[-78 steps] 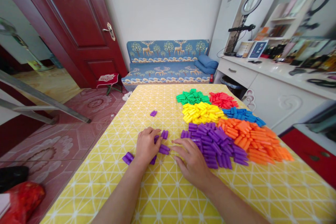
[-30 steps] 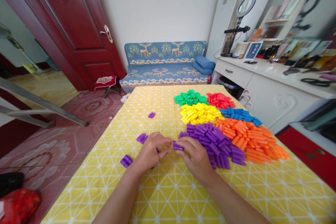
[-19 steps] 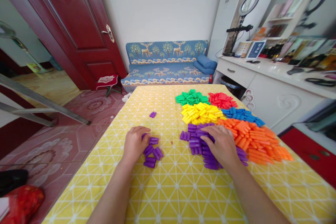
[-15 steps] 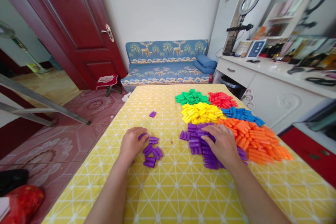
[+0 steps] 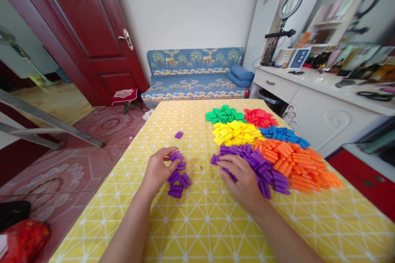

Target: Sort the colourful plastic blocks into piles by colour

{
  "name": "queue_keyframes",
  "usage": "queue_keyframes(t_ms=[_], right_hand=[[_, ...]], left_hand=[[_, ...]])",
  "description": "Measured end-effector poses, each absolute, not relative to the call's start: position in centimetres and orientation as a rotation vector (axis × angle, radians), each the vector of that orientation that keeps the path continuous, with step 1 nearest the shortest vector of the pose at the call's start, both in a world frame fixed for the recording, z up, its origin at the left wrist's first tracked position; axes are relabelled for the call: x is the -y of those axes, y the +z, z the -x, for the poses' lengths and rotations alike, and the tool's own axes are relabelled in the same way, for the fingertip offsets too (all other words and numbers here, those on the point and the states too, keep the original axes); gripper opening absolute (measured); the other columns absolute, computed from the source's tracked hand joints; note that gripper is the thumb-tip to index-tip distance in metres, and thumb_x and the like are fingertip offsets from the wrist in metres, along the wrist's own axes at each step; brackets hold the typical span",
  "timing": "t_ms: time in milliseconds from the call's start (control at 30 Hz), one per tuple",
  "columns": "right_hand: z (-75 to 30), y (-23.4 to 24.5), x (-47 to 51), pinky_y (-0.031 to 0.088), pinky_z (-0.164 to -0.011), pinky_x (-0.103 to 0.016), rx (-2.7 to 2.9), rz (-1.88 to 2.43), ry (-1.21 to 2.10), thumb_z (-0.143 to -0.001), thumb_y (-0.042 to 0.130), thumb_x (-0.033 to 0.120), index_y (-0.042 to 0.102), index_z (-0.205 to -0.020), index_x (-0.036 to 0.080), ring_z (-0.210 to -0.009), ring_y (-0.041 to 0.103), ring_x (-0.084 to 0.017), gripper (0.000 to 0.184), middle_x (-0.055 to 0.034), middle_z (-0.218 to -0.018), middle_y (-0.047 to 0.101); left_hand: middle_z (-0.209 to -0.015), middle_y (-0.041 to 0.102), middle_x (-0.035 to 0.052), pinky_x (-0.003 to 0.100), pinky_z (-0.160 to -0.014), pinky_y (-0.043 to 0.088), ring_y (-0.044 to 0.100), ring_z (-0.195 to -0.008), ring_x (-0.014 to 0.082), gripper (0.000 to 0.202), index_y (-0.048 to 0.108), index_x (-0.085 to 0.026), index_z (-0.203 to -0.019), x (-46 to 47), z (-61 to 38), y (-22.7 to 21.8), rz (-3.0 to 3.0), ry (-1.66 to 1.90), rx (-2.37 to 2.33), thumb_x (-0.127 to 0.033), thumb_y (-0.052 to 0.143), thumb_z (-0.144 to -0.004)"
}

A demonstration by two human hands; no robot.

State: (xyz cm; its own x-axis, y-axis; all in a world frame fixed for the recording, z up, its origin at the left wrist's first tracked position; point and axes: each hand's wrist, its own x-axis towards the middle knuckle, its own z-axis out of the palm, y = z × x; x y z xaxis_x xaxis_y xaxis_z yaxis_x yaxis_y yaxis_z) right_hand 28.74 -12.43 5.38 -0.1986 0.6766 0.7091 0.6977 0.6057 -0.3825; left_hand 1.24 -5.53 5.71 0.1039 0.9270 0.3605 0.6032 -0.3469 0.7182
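Observation:
On the near left of the table, my left hand [image 5: 159, 170] has its thumb and fingers curled round a purple plastic block [image 5: 176, 155]. Several more purple blocks [image 5: 175, 189] lie loosely just beside and below that hand, and a single one [image 5: 179, 134] sits farther off. My right hand [image 5: 243, 181] reaches over the left side of the purple pile [image 5: 262, 164]. Its fingers are bent over a purple block [image 5: 230, 174], partly hidden under them. Close to its fingertips lies another small purple block [image 5: 214, 159].
Beyond the purple pile are heaps of orange [image 5: 296, 164], yellow [image 5: 236, 132], blue [image 5: 284, 134], green [image 5: 224, 114] and red blocks [image 5: 261, 117]. A yellow patterned cloth [image 5: 197, 222] covers the table. A blue sofa [image 5: 194, 74] stands behind; a white dresser [image 5: 327, 107] is to the right.
My right hand has moved left and nearer from the middle of the purple pile to its left edge. My left hand has shifted slightly right, with the purple block between its fingers.

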Motion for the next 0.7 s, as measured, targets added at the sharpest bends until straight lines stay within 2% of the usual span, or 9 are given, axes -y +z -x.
queue_keyframes(t_ms=[133, 233, 400, 567, 700], right_hand=[[-25.8, 4.8, 13.3, 0.050, -0.093, -0.041, 2.015, 1.047, 0.116, -0.088, 0.059, 0.017, 0.059, -0.122, 0.023, -0.111, 0.058, -0.023, 0.035, -0.0097, -0.118, 0.063], [-24.7, 4.3, 13.3, 0.051, -0.095, -0.041, 2.053, 1.049, 0.203, -0.084, 0.062, 0.015, 0.056, -0.128, 0.023, -0.114, 0.058, -0.023, 0.045, -0.0106, -0.122, 0.062], [-24.2, 3.7, 13.1, 0.054, -0.090, -0.036, 2.067, 1.065, 0.333, -0.082, 0.063, 0.011, 0.065, -0.111, 0.023, -0.106, 0.062, -0.021, 0.031, -0.0077, -0.113, 0.065], [-24.6, 3.9, 13.0, 0.054, -0.090, -0.033, 2.066, 1.032, 0.372, -0.086, 0.058, 0.010, 0.065, -0.111, 0.024, -0.106, 0.062, -0.019, 0.029, -0.0069, -0.112, 0.064], [-27.7, 5.2, 12.4, 0.052, -0.092, -0.035, 1.892, 1.107, 0.165, -0.090, 0.058, 0.018, 0.064, -0.114, 0.023, -0.106, 0.060, -0.020, 0.026, -0.0073, -0.112, 0.063]], left_hand=[[-0.103, 0.071, 0.0061, 0.027, -0.075, 0.057, 0.068, -0.088, 0.0174, 0.036, 0.069, -0.019, -0.109, 7.4, -4.4, 6.2, -1.904, 1.002, -1.158, -0.024, 0.070, -0.072], [-0.099, 0.073, 0.0040, 0.026, -0.071, 0.057, 0.068, -0.080, 0.0151, 0.044, 0.066, -0.020, -0.117, 8.3, -5.9, 5.5, -1.836, 0.842, -0.991, -0.022, 0.070, -0.073], [-0.095, 0.074, 0.0029, 0.027, -0.071, 0.056, 0.069, -0.079, 0.0160, 0.046, 0.064, -0.019, -0.119, 8.5, -6.5, 4.4, -1.753, 0.768, -0.916, -0.023, 0.070, -0.073], [-0.096, 0.074, 0.0041, 0.028, -0.075, 0.057, 0.070, -0.082, 0.0170, 0.044, 0.066, -0.020, -0.118, 8.5, -6.4, 5.1, -1.766, 0.782, -0.934, -0.025, 0.071, -0.075], [-0.107, 0.072, 0.0077, 0.031, -0.083, 0.056, 0.069, -0.093, 0.0194, 0.042, 0.067, -0.021, -0.117, 8.1, -5.8, 6.0, -1.882, 0.889, -1.024, -0.033, 0.073, -0.077]])
